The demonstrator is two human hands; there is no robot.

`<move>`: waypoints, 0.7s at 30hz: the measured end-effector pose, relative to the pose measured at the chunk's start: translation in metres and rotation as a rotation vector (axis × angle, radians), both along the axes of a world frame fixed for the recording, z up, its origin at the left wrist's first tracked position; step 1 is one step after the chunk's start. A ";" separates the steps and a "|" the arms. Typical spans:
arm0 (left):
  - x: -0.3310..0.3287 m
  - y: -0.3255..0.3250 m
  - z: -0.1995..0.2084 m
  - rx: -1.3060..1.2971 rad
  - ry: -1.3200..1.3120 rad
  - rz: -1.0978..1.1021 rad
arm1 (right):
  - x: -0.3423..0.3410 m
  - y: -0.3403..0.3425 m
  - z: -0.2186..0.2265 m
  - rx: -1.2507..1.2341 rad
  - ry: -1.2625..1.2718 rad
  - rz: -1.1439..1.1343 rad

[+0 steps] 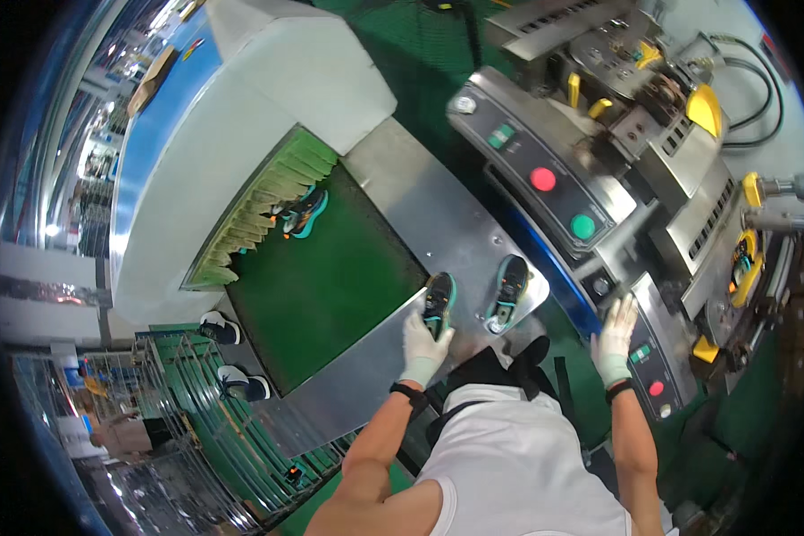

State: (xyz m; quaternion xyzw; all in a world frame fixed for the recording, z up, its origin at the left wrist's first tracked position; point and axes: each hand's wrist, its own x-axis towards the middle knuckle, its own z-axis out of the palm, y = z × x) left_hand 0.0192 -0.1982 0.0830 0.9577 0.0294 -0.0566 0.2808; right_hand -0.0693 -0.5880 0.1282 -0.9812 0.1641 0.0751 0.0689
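Note:
My left hand, in a white glove, is closed around the heel end of a black sneaker with a teal sole, at the edge of the metal table. A matching sneaker rests on the table's rounded corner, to the right of the first. My right hand, also gloved, has its fingers stretched out with nothing in them. It is beside the lower control panel of the machine on the right; whether it touches the machine I cannot tell.
A green conveyor belt runs from a tunnel with a fringed curtain, where another teal-soled shoe lies. Two dark shoes with white soles are at the left rack. The machine's upper panel has red and green buttons.

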 end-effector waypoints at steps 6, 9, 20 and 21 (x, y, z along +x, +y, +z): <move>0.027 0.022 -0.057 -0.273 0.120 0.027 | 0.020 0.039 -0.035 0.058 -0.157 -0.068; 0.042 0.027 -0.055 -0.392 0.274 0.027 | 0.046 0.111 -0.046 0.571 -0.129 -0.259; 0.103 0.047 -0.083 -0.545 0.349 -0.102 | 0.113 0.208 -0.095 0.907 -0.192 -0.791; 0.106 0.028 -0.060 -0.619 0.493 -0.084 | 0.106 0.197 -0.061 1.107 -0.095 -0.925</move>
